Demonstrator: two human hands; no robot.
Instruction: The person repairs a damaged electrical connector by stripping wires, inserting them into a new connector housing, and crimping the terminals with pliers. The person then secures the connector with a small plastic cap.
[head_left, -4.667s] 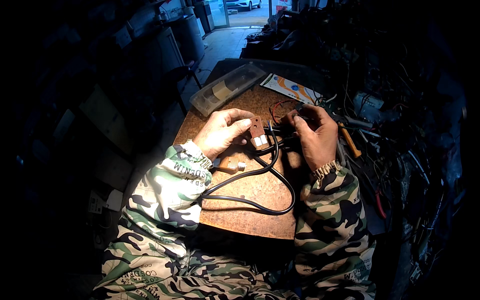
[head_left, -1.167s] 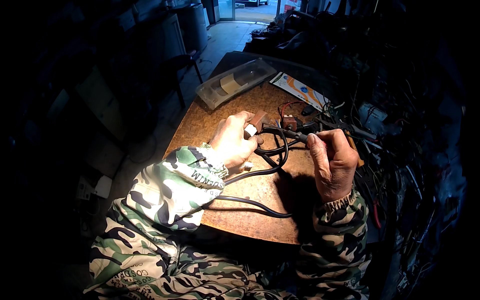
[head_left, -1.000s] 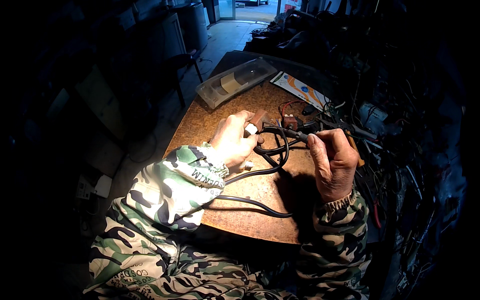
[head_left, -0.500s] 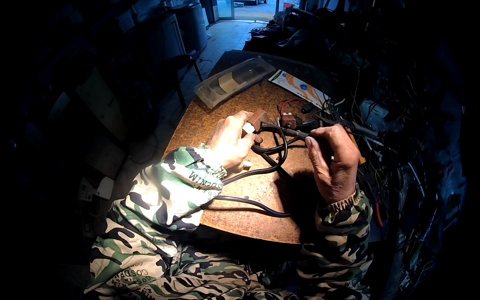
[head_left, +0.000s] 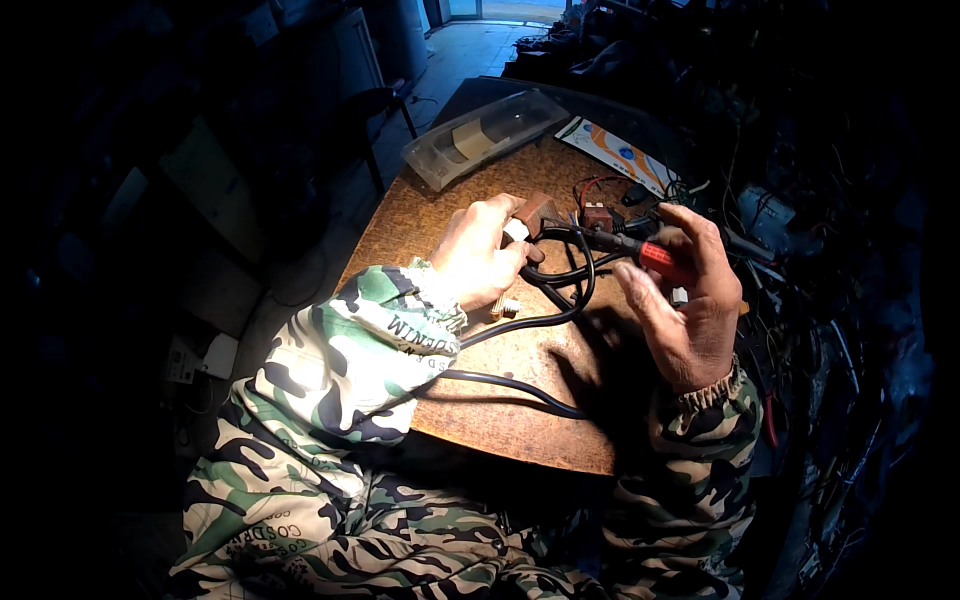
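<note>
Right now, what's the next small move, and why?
I'd probably close the right hand on the red handle: its thumb stands apart while the dark shaft points toward the brown block in the left hand.

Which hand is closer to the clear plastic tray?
Left: the left hand is below the clear plastic tray in the picture; the right hand is farther off, below and to its right.

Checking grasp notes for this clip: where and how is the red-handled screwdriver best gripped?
Probably by the red handle, from the right: the slimmer dark shaft points left toward the brown block in the left hand, leaving the thicker handle end to the right.
</note>
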